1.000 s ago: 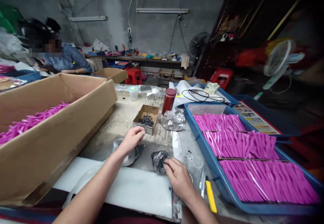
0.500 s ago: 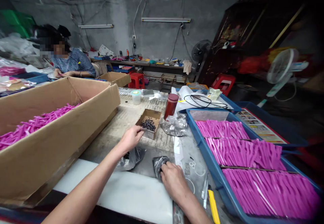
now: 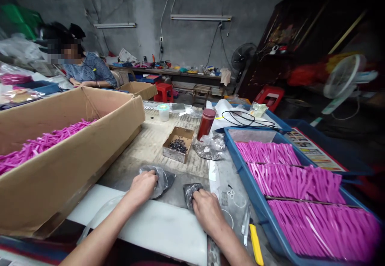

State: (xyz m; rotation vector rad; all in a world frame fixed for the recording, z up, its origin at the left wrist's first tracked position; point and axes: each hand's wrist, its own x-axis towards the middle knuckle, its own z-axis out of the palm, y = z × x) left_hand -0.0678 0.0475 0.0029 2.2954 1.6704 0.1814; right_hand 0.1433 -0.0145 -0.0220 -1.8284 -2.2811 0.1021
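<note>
My left hand (image 3: 144,186) reaches into the mouth of a clear plastic bag (image 3: 165,186) with dark contents, its fingers curled and their tips hidden inside. My right hand (image 3: 208,210) is closed, with its fingertips down in a smaller plastic bag (image 3: 190,192) of small black pieces. What the fingertips of either hand pinch is out of sight. Beyond both hands stands a small open cardboard box (image 3: 177,155) with small black parts (image 3: 178,145) on its bottom.
On the left stands a large carton (image 3: 75,154) of magenta strips. A blue tray (image 3: 249,186) with rows of magenta strips is on the right. Near it lies a yellow-handled tool (image 3: 256,244). A red canister (image 3: 206,125) and a silvery bag (image 3: 210,146) stand behind. A co-worker (image 3: 90,71) sits far left.
My left hand has come back from the small cardboard box and down into the clear bag. My right hand stays at the smaller bag, fingers now deeper in it.
</note>
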